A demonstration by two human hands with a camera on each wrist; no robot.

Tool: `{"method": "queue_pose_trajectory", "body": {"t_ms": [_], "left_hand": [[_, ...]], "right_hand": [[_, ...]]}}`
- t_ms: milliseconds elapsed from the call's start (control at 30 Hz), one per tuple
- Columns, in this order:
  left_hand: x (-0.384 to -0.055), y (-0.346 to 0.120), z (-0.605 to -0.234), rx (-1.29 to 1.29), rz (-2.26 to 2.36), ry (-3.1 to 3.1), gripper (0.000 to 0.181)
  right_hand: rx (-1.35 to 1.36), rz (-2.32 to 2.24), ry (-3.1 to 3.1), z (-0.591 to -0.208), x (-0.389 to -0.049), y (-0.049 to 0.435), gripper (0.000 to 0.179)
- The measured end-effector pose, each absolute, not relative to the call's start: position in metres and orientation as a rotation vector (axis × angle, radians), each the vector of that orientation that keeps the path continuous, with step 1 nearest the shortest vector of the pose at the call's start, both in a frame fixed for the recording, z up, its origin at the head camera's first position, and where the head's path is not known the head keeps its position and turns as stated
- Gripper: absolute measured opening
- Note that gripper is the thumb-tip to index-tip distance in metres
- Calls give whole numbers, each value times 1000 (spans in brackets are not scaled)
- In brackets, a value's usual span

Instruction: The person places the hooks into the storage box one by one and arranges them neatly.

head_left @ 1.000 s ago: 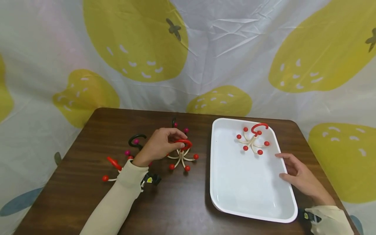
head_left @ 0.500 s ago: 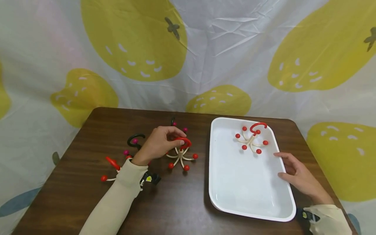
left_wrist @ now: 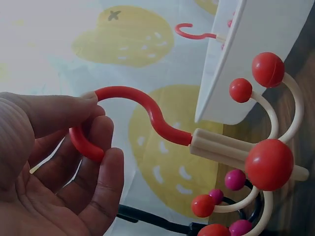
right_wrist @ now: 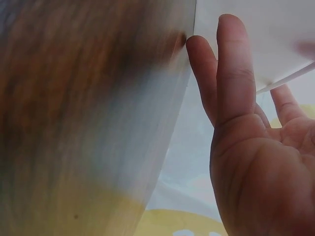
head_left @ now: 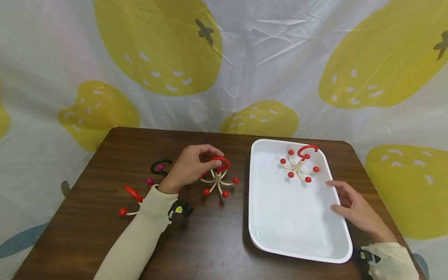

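Note:
My left hand (head_left: 192,165) pinches the red hook of a small hanger (head_left: 217,179) by its curved end. Cream arms tipped with red balls spread from the hanger's stem (left_wrist: 216,147), close over the table. At the white tray's right rim (head_left: 340,202) rests my right hand (head_left: 358,212), its fingers fairly straight. Those fingers (right_wrist: 236,69) lie against the tray's outer side in the right wrist view, with the thumb apart from them. A matching red-hooked hanger (head_left: 297,168) lies inside the tray, toward its far end.
To the left on the brown table (head_left: 217,241) lie another red-hooked hanger (head_left: 134,193) and a black-hooked one with magenta balls (head_left: 161,168), partly covered by the left arm. Another black hook shows behind the left hand. A fruit-print curtain (head_left: 266,70) hangs behind.
My left hand has risen a little and shifted slightly right, with the red-hooked hanger moving along with it. The right hand and the tray hold their places.

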State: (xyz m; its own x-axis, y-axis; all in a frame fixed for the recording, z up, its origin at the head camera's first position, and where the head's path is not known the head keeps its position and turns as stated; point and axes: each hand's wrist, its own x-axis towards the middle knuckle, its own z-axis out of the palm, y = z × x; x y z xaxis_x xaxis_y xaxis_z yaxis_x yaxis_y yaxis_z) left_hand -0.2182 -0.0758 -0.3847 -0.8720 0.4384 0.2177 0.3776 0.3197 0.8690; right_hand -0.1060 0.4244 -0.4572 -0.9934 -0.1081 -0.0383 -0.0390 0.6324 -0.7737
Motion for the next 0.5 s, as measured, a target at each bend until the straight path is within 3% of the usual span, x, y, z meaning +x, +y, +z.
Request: {"method": "queue_pose_trajectory", "body": {"t_ms": [500], "left_hand": [[-221, -58, -370, 802, 1703, 2495, 19]], "right_hand": [[-115, -1314, 2748, -454, -105, 424, 67]]}}
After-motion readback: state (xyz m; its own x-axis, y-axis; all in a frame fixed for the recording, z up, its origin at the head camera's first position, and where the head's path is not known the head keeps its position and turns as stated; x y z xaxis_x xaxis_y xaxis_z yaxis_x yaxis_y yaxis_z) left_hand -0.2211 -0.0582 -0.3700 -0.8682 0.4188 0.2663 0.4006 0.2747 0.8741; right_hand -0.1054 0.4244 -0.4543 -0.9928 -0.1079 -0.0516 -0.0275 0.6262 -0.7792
